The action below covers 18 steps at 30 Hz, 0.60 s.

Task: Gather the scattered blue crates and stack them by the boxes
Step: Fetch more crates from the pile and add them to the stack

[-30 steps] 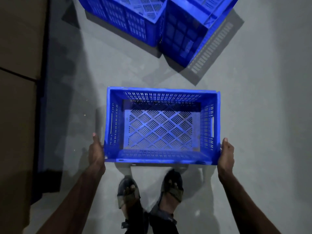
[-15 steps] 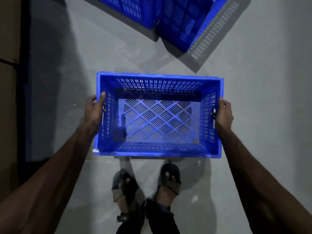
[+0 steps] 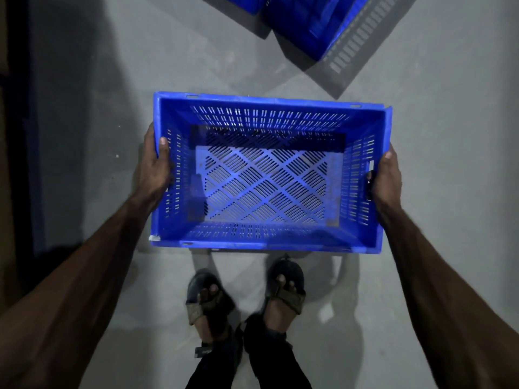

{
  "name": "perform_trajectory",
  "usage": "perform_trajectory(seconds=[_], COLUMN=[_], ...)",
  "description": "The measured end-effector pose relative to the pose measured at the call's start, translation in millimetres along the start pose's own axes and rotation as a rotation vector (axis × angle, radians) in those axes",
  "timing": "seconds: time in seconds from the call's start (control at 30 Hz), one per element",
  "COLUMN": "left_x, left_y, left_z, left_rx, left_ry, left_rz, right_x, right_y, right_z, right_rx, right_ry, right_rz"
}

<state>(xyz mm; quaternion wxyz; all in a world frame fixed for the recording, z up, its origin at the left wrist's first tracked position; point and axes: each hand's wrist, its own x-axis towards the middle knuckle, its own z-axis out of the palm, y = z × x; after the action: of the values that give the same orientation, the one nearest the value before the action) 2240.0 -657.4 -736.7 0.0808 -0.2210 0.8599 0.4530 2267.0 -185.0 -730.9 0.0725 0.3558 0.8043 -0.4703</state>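
An empty blue slotted crate (image 3: pixel 266 102) is held open side up, above the grey floor and in front of my feet. My left hand (image 3: pixel 154 169) grips its left short wall, thumb hooked over the rim. My right hand (image 3: pixel 386 178) grips the right short wall, fingers curled into the handle slot. More blue crates (image 3: pixel 311 21) lie on the floor at the top edge, partly cut off by the frame.
Grey concrete floor (image 3: pixel 449 164) stretches to the right. A dark strip and brown cardboard boxes (image 3: pixel 5 164) run along the left edge. My sandalled feet (image 3: pixel 244 296) stand just behind the crate.
My hands slid from the crate's near corners to its short side walls and took hold. The crate rose off the floor and looks larger. The other crates slid toward the top edge.
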Motion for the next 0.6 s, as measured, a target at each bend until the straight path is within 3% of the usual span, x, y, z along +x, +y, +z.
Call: perform_trajectory(seconds=[0.17,0.4,0.6], left_x=[2,-6,-48], left_y=[-1,-6,49], left_z=[-6,-9,-50], left_rx=[0.003,-0.047,0.015], left_ry=[-0.055,-0.052,-0.076], left_rz=[0.007,0.009,0.003], right_x=[4,-11,-43], right_y=[-8,-15,-51], right_z=[-2,-6,-36], right_rx=[0.091,0.018,-0.03], right_ry=[-0.017,0.036,-0.005], right_rz=[0.067,-0.085,-0.181])
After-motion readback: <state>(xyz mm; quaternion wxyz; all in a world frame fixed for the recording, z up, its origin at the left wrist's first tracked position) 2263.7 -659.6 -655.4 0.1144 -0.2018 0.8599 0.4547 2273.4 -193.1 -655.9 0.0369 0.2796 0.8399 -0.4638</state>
